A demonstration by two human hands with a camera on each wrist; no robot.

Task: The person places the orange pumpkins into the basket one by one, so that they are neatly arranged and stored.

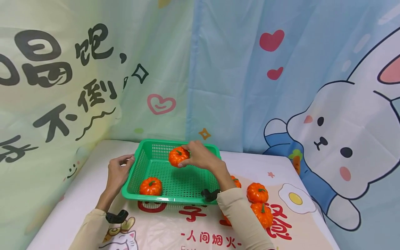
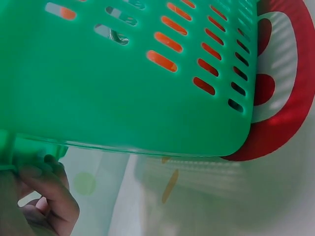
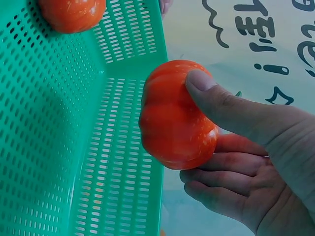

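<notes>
My right hand (image 1: 201, 156) holds a small orange toy pumpkin (image 1: 178, 157) with a green stem, over the far part of a green plastic basket (image 1: 170, 199). In the right wrist view the thumb (image 3: 211, 93) presses one side of this pumpkin (image 3: 177, 123), and the other fingers support the opposite side. My left hand (image 1: 119, 170) grips the basket's left rim, its fingers curled at the edge in the left wrist view. A second pumpkin (image 1: 151, 186) sits inside the basket at the near left corner.
Several more pumpkins lie on the table right of the basket, including one pumpkin (image 1: 257, 193) beyond another pumpkin (image 1: 262, 214); others are partly hidden by my right forearm. A printed cloth (image 1: 206, 222) covers the table. Printed curtains (image 1: 218, 69) hang behind and at the left.
</notes>
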